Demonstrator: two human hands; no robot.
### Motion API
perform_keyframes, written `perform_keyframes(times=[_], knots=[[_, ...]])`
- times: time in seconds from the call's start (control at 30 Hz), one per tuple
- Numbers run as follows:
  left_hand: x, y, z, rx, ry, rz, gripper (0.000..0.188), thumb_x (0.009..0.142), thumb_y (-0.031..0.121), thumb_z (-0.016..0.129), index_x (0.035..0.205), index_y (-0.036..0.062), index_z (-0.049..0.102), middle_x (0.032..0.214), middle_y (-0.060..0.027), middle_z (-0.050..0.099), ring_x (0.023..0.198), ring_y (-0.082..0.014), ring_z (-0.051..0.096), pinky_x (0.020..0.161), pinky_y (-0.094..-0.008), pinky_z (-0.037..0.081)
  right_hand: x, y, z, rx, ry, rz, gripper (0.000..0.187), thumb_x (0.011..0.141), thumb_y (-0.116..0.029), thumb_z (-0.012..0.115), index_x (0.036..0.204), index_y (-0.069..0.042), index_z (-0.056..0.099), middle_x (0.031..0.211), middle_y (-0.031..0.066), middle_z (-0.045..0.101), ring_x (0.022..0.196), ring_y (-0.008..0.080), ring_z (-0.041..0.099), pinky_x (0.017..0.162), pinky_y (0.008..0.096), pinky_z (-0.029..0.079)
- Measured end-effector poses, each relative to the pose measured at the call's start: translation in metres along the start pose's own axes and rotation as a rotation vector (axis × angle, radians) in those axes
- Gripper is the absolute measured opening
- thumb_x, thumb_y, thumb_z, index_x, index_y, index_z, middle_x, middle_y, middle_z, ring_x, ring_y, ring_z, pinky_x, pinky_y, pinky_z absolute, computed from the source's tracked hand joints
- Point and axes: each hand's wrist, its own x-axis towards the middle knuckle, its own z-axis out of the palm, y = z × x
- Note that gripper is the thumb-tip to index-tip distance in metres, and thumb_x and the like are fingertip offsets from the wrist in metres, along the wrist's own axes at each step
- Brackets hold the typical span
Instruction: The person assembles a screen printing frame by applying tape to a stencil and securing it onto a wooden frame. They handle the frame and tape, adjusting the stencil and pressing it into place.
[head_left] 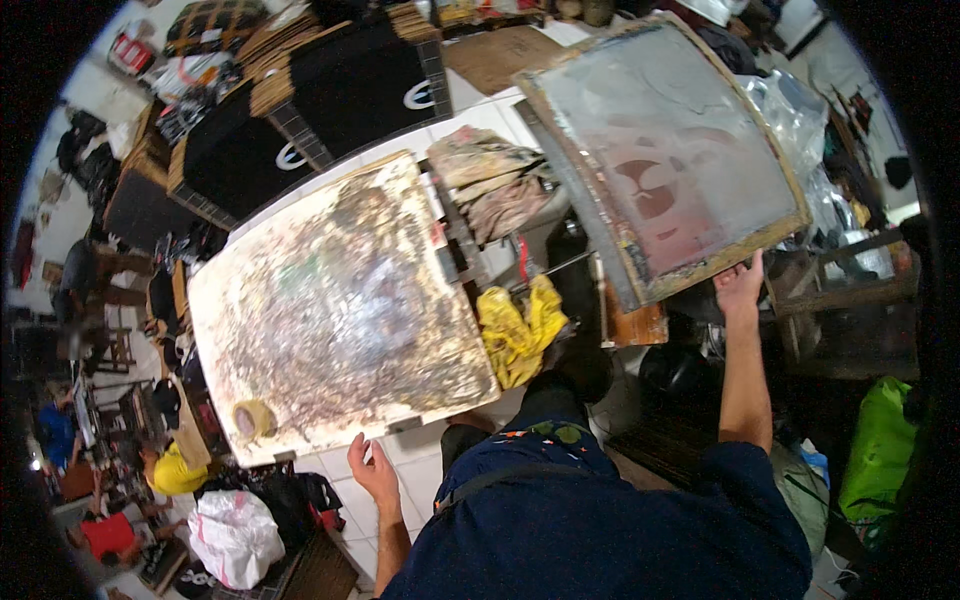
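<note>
- Grey mesh, reddish toward its near end, fills the framed screen [668, 160], which lies to the right of the tabletop [340, 300], beyond a gap.
- The right hand [739, 287], well to the right of the tabletop, is clasped on the screen's near edge; its fingertips are partly hidden under the frame, and whatever supports the screen's far end is hard to make out.
- The left hand [375, 478] sits just off the tabletop's near edge, fingers apart and slightly curled, with nothing visible in it; whether a fingertip touches that edge I cannot tell.
- The screen extends forward from the right hand and is well apart from the left hand.
- Its long axis runs roughly along the tabletop's right edge, the far end leaning left and the near end pointing toward the person.
- A tape roll [267, 420] rests on the tabletop's near left corner.
- A crumpled yellow cloth [521, 330] is just beside the tabletop's right edge; a stained cloth [490, 187] is farther along that side, near the screen.
- Black panels [365, 85] with white emblems stand past the tabletop's far edge, partly overlapping.
- People [180, 468] to the left of the tabletop are small and blurred.
</note>
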Motion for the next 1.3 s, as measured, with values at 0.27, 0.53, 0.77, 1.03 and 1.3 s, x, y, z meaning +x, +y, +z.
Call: perform_keyframes(times=[0.27,0.53,0.77,1.03,1.3], knots=[[0.01,-0.089,-0.155,0.154,0.206,0.041,0.028,0.096,0.008,0.069,0.123,0.0027,0.068,0.114,-0.0105,0.066,0.097,-0.0198,0.067,0.076,-0.0317,0.055,-0.059,-0.034,0.022,-0.164,-0.128,-0.488,0.071,0.102,-0.065,0.044,0.154,-0.017,0.044,0.154,0.0123,0.049,0.137,0.0342,0.05,0.111,0.058,0.044],[0.069,-0.089,-0.183,0.082,0.156,0.002,0.047,0.093,0.01,0.069,0.138,-0.0012,0.058,0.129,-0.0192,0.061,0.101,-0.0264,0.066,0.087,-0.0367,0.056,-0.056,-0.128,-0.002,-0.954,0.262,-1.014,0.07,0.095,-0.061,0.048,0.136,-0.004,0.043,0.135,0.0171,0.049,0.122,0.0373,0.05,0.102,0.0523,0.042],[0.195,-0.101,-0.128,0.34,0.13,0.304,0.074,0.091,0.009,0.063,0.156,-0.0038,0.029,0.164,-0.0294,0.026,0.146,-0.0473,0.037,0.117,-0.0481,0.04,-0.277,-0.052,0.167,-1.069,-0.413,-1.546,0.059,0.078,-0.052,0.067,0.107,-0.005,0.047,0.106,0.0162,0.051,0.095,0.0368,0.053,0.082,0.049,0.043],[0.222,-0.109,-0.128,0.294,0.329,0.109,0.029,0.091,0.018,0.069,0.117,0.0063,0.062,0.114,-0.0211,0.062,0.107,-0.0413,0.062,0.093,-0.0502,0.051,-0.519,0.19,0.282,-1.067,-2.006,-1.297,0.053,0.059,-0.042,0.088,0.075,-0.005,0.052,0.072,0.0153,0.052,0.064,0.0362,0.057,0.059,0.0453,0.045],[0.091,-0.168,-0.255,0.117,0.652,-0.116,0.017,0.093,0.015,0.068,0.105,0.0031,0.063,0.106,-0.0196,0.064,0.102,-0.0407,0.064,0.087,-0.0489,0.053,-0.552,0.473,0.278,-1.507,-2.205,-1.206,0.054,0.073,-0.048,0.084,0.102,-0.006,0.066,0.086,0.019,0.071,0.082,0.0426,0.068,0.071,0.0502,0.054]])
